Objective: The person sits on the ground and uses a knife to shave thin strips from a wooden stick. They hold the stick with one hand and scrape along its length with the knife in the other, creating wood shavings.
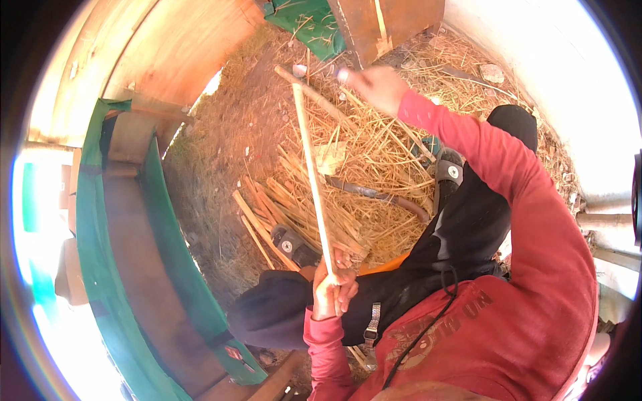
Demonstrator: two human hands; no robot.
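Note:
My left hand (334,289) is closed around the lower end of a long, pale, split wooden stick (310,164). The stick slants up and away from my lap. Farther off to the right, my right hand (378,88) reaches out over the shavings, smeared by motion. A small whitish-purple spot shows at its fingertips, and whether it holds anything is unclear. Beneath the raised stick lies a bundle of split wooden strips (269,208). Close by, a heap of thin, curly shavings (394,170) covers the ground. Near my right hand, a thicker round stick (317,99) rests on the ground.
A dark, curved, long object (378,194) lies on the shavings between my feet. My sandalled feet (294,244) flank the heap. On the left stands a green-edged brown trough-like structure (150,267). A brown board (388,30) and green sheet (307,27) are at the far side.

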